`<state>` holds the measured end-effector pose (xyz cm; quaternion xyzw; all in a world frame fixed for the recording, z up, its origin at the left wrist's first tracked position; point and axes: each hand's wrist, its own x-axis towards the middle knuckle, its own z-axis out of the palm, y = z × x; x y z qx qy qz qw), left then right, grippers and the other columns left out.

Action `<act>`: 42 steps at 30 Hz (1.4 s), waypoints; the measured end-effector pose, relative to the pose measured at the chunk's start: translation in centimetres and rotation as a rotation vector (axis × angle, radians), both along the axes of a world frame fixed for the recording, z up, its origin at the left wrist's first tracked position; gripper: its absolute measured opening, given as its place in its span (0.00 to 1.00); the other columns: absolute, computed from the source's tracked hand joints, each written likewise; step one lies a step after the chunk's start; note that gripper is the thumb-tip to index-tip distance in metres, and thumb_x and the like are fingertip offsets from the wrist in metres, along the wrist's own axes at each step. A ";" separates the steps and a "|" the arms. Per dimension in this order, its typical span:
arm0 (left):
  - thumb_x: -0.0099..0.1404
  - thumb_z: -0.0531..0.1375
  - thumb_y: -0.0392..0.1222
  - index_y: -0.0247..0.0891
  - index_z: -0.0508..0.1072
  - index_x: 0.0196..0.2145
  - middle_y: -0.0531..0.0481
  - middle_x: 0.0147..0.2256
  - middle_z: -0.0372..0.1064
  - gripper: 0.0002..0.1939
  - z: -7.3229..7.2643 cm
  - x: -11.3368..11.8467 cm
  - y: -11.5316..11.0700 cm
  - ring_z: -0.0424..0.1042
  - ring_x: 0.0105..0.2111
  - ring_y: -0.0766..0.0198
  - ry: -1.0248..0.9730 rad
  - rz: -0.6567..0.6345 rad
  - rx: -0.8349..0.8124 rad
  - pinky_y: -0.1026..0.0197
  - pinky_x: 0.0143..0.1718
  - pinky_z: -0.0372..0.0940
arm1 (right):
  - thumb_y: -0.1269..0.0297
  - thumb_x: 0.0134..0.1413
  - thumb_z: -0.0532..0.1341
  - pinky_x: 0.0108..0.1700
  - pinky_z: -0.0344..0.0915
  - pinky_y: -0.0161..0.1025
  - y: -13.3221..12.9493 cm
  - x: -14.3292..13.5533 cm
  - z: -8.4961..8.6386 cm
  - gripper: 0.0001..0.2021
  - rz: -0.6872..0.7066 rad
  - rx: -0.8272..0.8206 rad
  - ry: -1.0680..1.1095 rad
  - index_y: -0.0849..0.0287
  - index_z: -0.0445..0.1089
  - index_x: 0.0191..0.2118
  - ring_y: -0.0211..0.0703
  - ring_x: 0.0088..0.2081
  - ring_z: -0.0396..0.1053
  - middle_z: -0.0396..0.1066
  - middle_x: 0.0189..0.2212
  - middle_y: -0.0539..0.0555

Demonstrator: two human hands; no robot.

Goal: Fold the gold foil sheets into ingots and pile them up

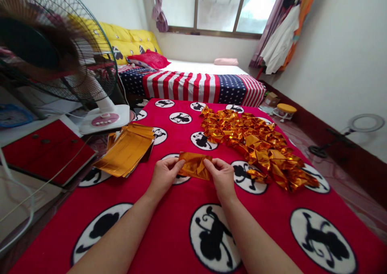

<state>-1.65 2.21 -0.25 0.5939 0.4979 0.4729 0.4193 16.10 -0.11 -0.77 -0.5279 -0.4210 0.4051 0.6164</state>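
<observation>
Between my two hands a gold foil sheet (194, 165) is stretched out above the red patterned cloth (163, 221). My left hand (165, 173) pinches its left end, the thumb on top. At the right end, my right hand (222, 177) grips it between thumb and fingers. A stack of flat gold sheets (128, 149) lies to the left, its edges uneven. On the right spreads a long heap of folded, shiny gold foil pieces (256, 139), and a small piece (258, 175) lies at its near left edge.
A large fan (104, 119) stands at the left beside a red panel (50, 151). Past the cloth's far edge is a bed (193, 86) under a window. A yellow stool (286, 108) and a ring-shaped stand (366, 123) are on the right.
</observation>
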 end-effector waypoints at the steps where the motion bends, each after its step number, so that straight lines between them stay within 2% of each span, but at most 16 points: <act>1: 0.59 0.62 0.50 0.33 0.80 0.31 0.48 0.27 0.77 0.16 0.1 0.0 0.0 0.73 0.26 0.63 0.021 0.010 0.007 0.67 0.28 0.65 | 0.53 0.46 0.67 0.26 0.59 0.32 0.0 0.0 0.0 0.16 -0.001 -0.002 -0.014 0.61 0.71 0.24 0.36 0.24 0.63 0.69 0.22 0.50; 5: 0.61 0.59 0.49 0.35 0.79 0.28 0.50 0.23 0.75 0.15 0.1 0.1 -0.2 0.70 0.23 0.65 0.215 0.067 0.076 0.67 0.25 0.60 | 0.51 0.48 0.66 0.24 0.55 0.32 0.0 0.0 -0.1 0.17 -0.028 -0.016 -0.179 0.61 0.70 0.22 0.35 0.22 0.59 0.66 0.19 0.49; 9: 0.64 0.57 0.47 0.38 0.79 0.29 0.50 0.24 0.75 0.14 -0.3 0.1 -0.3 0.71 0.25 0.63 0.491 0.104 0.166 0.65 0.27 0.59 | 0.53 0.50 0.63 0.26 0.54 0.33 0.2 0.4 -0.4 0.16 -0.102 -0.022 -0.535 0.59 0.69 0.21 0.36 0.22 0.60 0.66 0.18 0.48; 13: 0.65 0.56 0.47 0.41 0.79 0.31 0.47 0.28 0.77 0.14 -0.2 0.3 -0.5 0.73 0.27 0.60 0.723 0.140 0.163 0.62 0.27 0.56 | 0.55 0.51 0.62 0.27 0.52 0.34 0.5 0.5 -0.4 0.13 -0.125 -0.088 -0.832 0.57 0.70 0.22 0.37 0.24 0.64 0.70 0.21 0.49; 19: 0.65 0.56 0.46 0.41 0.78 0.32 0.45 0.31 0.76 0.12 0.3 0.6 -0.9 0.73 0.31 0.57 0.899 0.160 0.184 0.60 0.28 0.55 | 0.57 0.51 0.62 0.27 0.49 0.35 0.6 -0.1 0.3 0.11 -0.126 -0.158 -1.033 0.56 0.72 0.23 0.38 0.25 0.66 0.72 0.23 0.49; 23: 0.64 0.57 0.45 0.40 0.75 0.31 0.46 0.34 0.72 0.10 0.3 0.7 -0.8 0.71 0.31 0.59 0.930 0.172 0.217 0.61 0.29 0.56 | 0.58 0.51 0.61 0.27 0.48 0.35 0.7 -0.1 0.4 0.11 -0.113 -0.176 -1.059 0.56 0.71 0.23 0.38 0.25 0.66 0.73 0.24 0.49; 25: 0.63 0.60 0.44 0.39 0.73 0.34 0.47 0.35 0.71 0.06 0.3 0.7 -0.8 0.71 0.33 0.59 0.898 0.193 0.208 0.61 0.30 0.58 | 0.58 0.51 0.61 0.27 0.48 0.35 0.8 -0.1 0.3 0.10 -0.111 -0.179 -1.058 0.56 0.71 0.23 0.38 0.26 0.66 0.72 0.24 0.49; 29: 0.61 0.61 0.40 0.39 0.69 0.43 0.47 0.39 0.69 0.12 0.3 0.8 -0.7 0.71 0.37 0.58 0.833 0.232 0.197 0.61 0.33 0.61 | 0.60 0.48 0.64 0.28 0.50 0.34 0.8 -0.1 0.3 0.06 -0.133 -0.193 -1.001 0.55 0.70 0.33 0.38 0.27 0.67 0.72 0.25 0.47; 31: 0.62 0.60 0.38 0.40 0.72 0.41 0.47 0.40 0.68 0.09 0.2 0.8 -0.5 0.71 0.38 0.59 0.817 0.187 0.225 0.61 0.35 0.63 | 0.63 0.48 0.64 0.29 0.51 0.33 0.8 -0.1 0.4 0.08 -0.134 -0.173 -0.984 0.55 0.69 0.36 0.38 0.28 0.68 0.71 0.26 0.46; 33: 0.63 0.58 0.37 0.41 0.74 0.37 0.48 0.38 0.68 0.05 -0.2 0.7 -0.3 0.71 0.38 0.60 0.789 0.108 0.253 0.61 0.38 0.63 | 0.66 0.50 0.62 0.30 0.52 0.33 0.7 -0.1 0.6 0.04 -0.102 -0.144 -1.015 0.54 0.70 0.34 0.38 0.30 0.68 0.71 0.28 0.46; 36: 0.65 0.57 0.37 0.41 0.77 0.33 0.48 0.35 0.70 0.08 -0.7 0.3 0.2 0.71 0.37 0.61 0.751 0.025 0.258 0.60 0.40 0.63 | 0.66 0.54 0.60 0.30 0.52 0.34 0.5 -0.1 0.8 0.04 -0.041 -0.159 -1.082 0.52 0.73 0.32 0.38 0.32 0.69 0.71 0.31 0.48; 39: 0.64 0.58 0.41 0.40 0.78 0.34 0.48 0.35 0.71 0.07 -0.8 -0.1 0.4 0.70 0.37 0.60 0.730 -0.016 0.242 0.60 0.40 0.63 | 0.64 0.57 0.59 0.31 0.53 0.35 0.4 -0.3 0.9 0.07 -0.020 -0.206 -1.123 0.50 0.75 0.36 0.40 0.34 0.70 0.71 0.34 0.50; 42: 0.60 0.63 0.45 0.40 0.78 0.34 0.48 0.35 0.71 0.08 -0.5 -0.3 0.4 0.70 0.36 0.60 0.721 -0.044 0.218 0.60 0.38 0.63 | 0.54 0.56 0.60 0.31 0.55 0.36 0.2 -0.8 1.2 0.10 -0.022 -0.263 -1.144 0.51 0.74 0.37 0.42 0.34 0.71 0.70 0.36 0.51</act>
